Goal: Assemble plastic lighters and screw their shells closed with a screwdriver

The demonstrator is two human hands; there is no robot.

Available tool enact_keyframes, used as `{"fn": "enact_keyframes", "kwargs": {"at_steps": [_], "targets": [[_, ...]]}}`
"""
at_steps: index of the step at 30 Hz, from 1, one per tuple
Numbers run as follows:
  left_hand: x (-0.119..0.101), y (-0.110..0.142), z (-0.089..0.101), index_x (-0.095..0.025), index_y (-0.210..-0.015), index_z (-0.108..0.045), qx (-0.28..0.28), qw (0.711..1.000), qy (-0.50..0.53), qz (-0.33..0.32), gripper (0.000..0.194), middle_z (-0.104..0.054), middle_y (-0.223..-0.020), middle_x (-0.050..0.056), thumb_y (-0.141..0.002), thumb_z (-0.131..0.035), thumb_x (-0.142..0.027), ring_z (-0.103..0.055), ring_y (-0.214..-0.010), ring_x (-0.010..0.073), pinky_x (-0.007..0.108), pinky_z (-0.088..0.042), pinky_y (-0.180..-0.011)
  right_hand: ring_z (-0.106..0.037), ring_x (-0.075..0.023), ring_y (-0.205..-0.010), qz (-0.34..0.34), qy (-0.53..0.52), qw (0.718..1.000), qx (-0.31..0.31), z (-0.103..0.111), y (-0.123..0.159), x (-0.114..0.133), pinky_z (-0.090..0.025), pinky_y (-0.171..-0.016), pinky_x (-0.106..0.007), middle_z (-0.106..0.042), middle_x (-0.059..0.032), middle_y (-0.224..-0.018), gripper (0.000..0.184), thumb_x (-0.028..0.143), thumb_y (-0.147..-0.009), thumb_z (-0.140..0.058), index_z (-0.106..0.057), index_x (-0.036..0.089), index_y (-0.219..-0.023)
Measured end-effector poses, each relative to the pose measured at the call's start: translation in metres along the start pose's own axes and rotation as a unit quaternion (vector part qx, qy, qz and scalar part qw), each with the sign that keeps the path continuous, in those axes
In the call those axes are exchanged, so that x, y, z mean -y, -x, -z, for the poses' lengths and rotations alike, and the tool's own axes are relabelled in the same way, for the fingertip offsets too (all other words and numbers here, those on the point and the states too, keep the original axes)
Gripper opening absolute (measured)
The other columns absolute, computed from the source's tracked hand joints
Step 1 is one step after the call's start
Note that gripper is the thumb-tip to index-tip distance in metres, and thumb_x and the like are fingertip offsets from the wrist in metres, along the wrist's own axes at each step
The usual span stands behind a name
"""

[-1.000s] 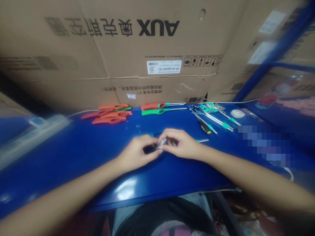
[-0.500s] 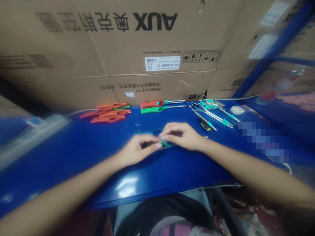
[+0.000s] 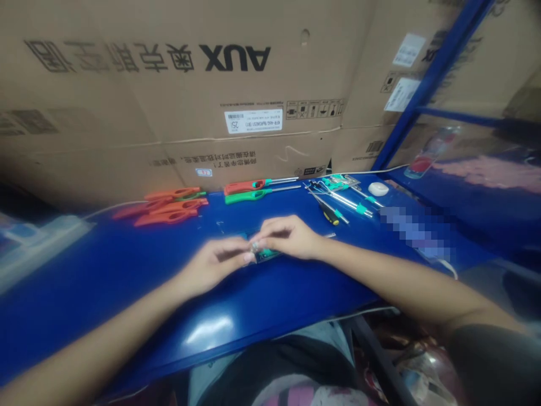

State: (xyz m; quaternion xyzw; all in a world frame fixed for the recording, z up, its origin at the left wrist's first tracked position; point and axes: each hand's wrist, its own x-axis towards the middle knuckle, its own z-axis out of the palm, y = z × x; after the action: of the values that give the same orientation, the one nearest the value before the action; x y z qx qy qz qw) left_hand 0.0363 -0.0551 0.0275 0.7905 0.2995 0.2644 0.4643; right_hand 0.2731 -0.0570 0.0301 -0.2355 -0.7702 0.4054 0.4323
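Both my hands meet over the middle of the blue table. My left hand (image 3: 213, 265) and my right hand (image 3: 291, 237) pinch a small pale, metallic-looking part (image 3: 254, 247) between their fingertips. Its exact kind is too small to make out. Under my right hand lies a green piece (image 3: 268, 254), mostly covered by the fingers. The tip of a thin metal rod (image 3: 329, 235) shows to the right of that hand. Behind my hands rest a red stick lighter (image 3: 236, 188) and a green stick lighter (image 3: 243, 197), both with long metal nozzles.
Several orange-red lighter handles (image 3: 169, 217) lie at the back left. Metal tubes with green ends (image 3: 349, 203), a yellow-black screwdriver (image 3: 331, 217) and a white rounded object (image 3: 378, 189) are at the back right. A cardboard wall (image 3: 169, 107) stands behind the table (image 3: 160, 332).
The view has swung slightly to the right, so everything appears further left. My hands keep their pinch on the small part, with little visible finger movement.
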Motion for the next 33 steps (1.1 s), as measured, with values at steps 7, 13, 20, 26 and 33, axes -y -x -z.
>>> {"fn": "enact_keyframes", "kwargs": {"at_steps": [7,13,20,26,33], "targets": [[0.009,0.002,-0.01,-0.018,-0.098,-0.079,-0.016,0.999,-0.016,-0.045,0.019,-0.074,-0.093,0.007,-0.093,-0.067,-0.032,-0.067,-0.085,0.0174,0.028,-0.053,-0.079,-0.066,-0.0138,-0.077,-0.017,0.021,1.0,0.015,0.0,0.008,-0.003,-0.053,-0.073,-0.028,-0.071,-0.0035,-0.083,0.018,0.033,-0.09,-0.072,-0.08,0.018,-0.096],[0.009,0.002,-0.012,-0.016,-0.099,-0.077,-0.024,0.999,0.008,-0.022,0.019,-0.073,-0.092,0.006,-0.093,-0.068,-0.032,-0.066,-0.084,0.0167,0.028,-0.052,-0.079,-0.066,-0.0149,-0.081,-0.064,0.017,0.997,0.025,-0.001,0.009,-0.005,-0.053,-0.075,-0.029,-0.072,-0.005,-0.09,0.021,0.035,-0.092,-0.069,-0.077,0.017,-0.1],[0.017,0.003,-0.009,-0.014,-0.099,-0.072,-0.092,0.993,0.068,-0.015,0.023,-0.072,-0.093,0.007,-0.088,-0.073,-0.034,-0.064,-0.083,0.0156,0.028,-0.052,-0.078,-0.052,-0.0089,-0.061,-0.075,0.116,0.99,0.04,0.002,0.012,0.0,-0.044,-0.056,-0.022,-0.066,-0.0025,-0.089,0.037,0.035,-0.096,-0.059,-0.062,0.017,-0.129],[0.019,0.001,-0.003,-0.013,-0.097,-0.07,-0.055,0.996,0.068,0.014,0.027,-0.07,-0.085,0.005,-0.087,-0.074,-0.037,-0.061,-0.074,0.0136,0.026,-0.051,-0.071,-0.066,-0.0201,-0.093,0.027,0.373,0.916,0.147,0.006,0.017,0.006,-0.049,-0.072,-0.03,-0.069,-0.0086,-0.113,0.022,0.026,-0.095,-0.058,-0.069,0.02,-0.113],[0.02,0.001,-0.004,-0.012,-0.098,-0.07,-0.052,0.997,0.049,0.008,0.026,-0.069,-0.085,0.005,-0.088,-0.072,-0.037,-0.061,-0.075,0.0129,0.025,-0.05,-0.072,-0.066,-0.0173,-0.086,0.01,0.37,0.916,0.156,0.0,0.017,0.002,-0.047,-0.068,-0.027,-0.069,-0.0057,-0.105,0.008,0.022,-0.092,-0.061,-0.068,0.021,-0.097]]}}
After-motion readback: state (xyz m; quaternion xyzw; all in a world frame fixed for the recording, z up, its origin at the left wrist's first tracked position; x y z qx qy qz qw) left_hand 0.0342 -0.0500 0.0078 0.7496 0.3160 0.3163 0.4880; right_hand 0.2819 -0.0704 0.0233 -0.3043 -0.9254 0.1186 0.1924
